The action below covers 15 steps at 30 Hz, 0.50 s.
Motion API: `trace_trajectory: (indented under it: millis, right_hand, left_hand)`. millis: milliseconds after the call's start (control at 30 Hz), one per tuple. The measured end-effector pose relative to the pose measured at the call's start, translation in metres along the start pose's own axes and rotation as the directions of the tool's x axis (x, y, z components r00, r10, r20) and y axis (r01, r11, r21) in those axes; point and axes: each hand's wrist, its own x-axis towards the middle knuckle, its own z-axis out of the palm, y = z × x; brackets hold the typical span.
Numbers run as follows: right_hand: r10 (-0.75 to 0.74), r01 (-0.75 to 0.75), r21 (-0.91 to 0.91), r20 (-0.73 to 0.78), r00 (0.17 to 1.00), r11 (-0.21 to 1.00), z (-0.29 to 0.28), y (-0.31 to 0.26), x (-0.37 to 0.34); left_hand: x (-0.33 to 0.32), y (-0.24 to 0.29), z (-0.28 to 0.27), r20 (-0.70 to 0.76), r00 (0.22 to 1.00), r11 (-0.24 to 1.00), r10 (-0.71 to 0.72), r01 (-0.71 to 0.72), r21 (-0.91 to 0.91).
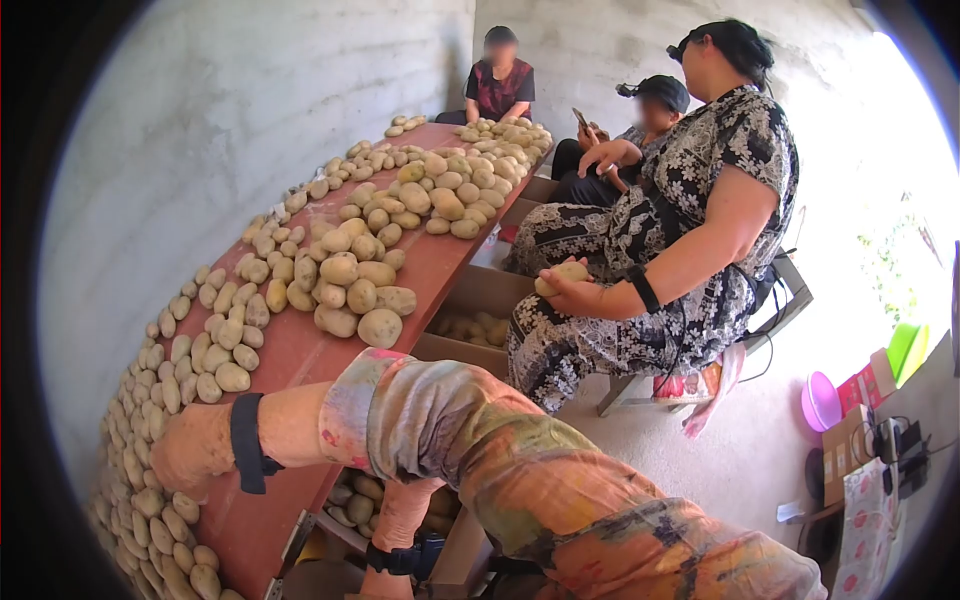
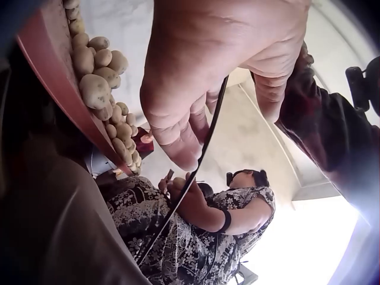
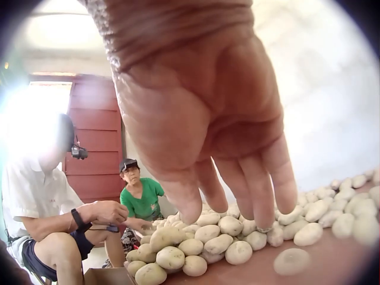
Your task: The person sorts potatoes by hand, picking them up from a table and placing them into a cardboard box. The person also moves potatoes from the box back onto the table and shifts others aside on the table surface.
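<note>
My right hand (image 1: 185,455) reaches over the potatoes (image 1: 225,335) spread along the near part of the reddish table. In the right wrist view the right hand (image 3: 208,124) has its palm showing and its fingers extended downward, fingertips right at the potatoes (image 3: 237,252) in this view. My left hand (image 2: 222,77) has its fingers loosely bent, with no potato in it. A thin dark cord (image 2: 172,208) crosses in front of its fingers. In the head view only that arm's forearm and banded wrist show, low beside a container of potatoes (image 1: 360,500); the hand is out of frame.
A heap of potatoes (image 1: 365,270) lies on the table (image 1: 320,360). Beside it a seated person in a floral outfit (image 1: 720,180) holds a potato (image 1: 562,277). A cardboard box (image 1: 480,290) holds more potatoes. Other people sit farther along. A pink basin (image 1: 822,400) stands at right.
</note>
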Motion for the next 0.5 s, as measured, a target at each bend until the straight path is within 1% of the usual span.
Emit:
trace_trajectory:
  millis: [67, 100, 133, 167, 200, 233, 267, 300, 333, 367, 400, 467, 500]
  right_hand:
    - [-0.021, 0.019, -0.034, -0.037, 0.999, 0.999, 0.009, 0.004, -0.003]
    - [-0.022, 0.020, -0.035, -0.035, 0.999, 0.999, 0.013, 0.007, -0.001]
    - [0.022, -0.024, -0.048, -0.041, 0.999, 0.999, 0.018, 0.010, 0.002]
    - [0.065, -0.068, -0.061, -0.047, 0.997, 0.996, 0.016, 0.009, -0.002]
    - [0.064, -0.066, -0.062, -0.044, 0.997, 0.996, 0.012, 0.002, -0.012]
    - [0.183, -0.185, -0.084, -0.036, 0.983, 0.979, -0.002, -0.014, -0.042]
    - [0.298, -0.300, -0.106, -0.034, 0.954, 0.948, -0.013, -0.021, -0.058]
    - [0.293, -0.296, -0.107, -0.038, 0.955, 0.949, -0.007, -0.002, -0.043]
    - [0.137, -0.140, -0.026, -0.100, 0.986, 0.990, 0.008, 0.031, -0.016]
    - [-0.018, 0.026, 0.044, -0.172, 0.985, 0.999, 0.015, 0.053, 0.001]
    - [-0.022, 0.030, 0.044, -0.173, 0.985, 0.999, 0.013, 0.061, 0.006]
    - [0.121, -0.118, 0.028, -0.131, 0.984, 0.993, 0.007, 0.075, 0.010]
    - [0.116, -0.113, 0.028, -0.130, 0.985, 0.993, 0.007, 0.085, 0.008]
  left_hand:
    - [-0.001, -0.006, -0.002, 0.043, 0.998, 0.998, -0.055, 0.054, 0.013]
    - [-0.004, -0.007, -0.005, 0.042, 0.998, 0.999, -0.054, 0.053, 0.010]
    - [-0.008, 0.008, -0.003, 0.123, 0.989, 0.945, 0.084, -0.118, 0.306]
    - [-0.011, 0.021, 0.000, 0.238, 0.953, 0.779, 0.188, -0.292, 0.554]
    - [-0.012, 0.030, 0.006, 0.236, 0.953, 0.780, 0.190, -0.293, 0.553]
    - [-0.014, 0.039, 0.015, 0.167, 0.978, 0.913, 0.127, -0.181, 0.366]
    - [-0.015, 0.046, 0.021, 0.112, 0.993, 0.986, 0.048, -0.065, 0.155]
    - [-0.015, 0.053, 0.023, 0.108, 0.993, 0.985, 0.051, -0.067, 0.159]
    - [-0.015, 0.060, 0.024, 0.156, 0.988, 0.998, -0.004, 0.014, -0.059]
    - [-0.016, 0.065, 0.024, 0.214, 0.976, 0.957, -0.047, 0.106, -0.271]
    - [-0.017, 0.073, 0.021, 0.210, 0.977, 0.957, -0.047, 0.104, -0.270]
    - [-0.018, 0.084, 0.012, 0.248, 0.967, 0.960, -0.062, 0.126, -0.252]
    - [-0.016, 0.084, 0.005, 0.243, 0.968, 0.959, -0.061, 0.124, -0.253]
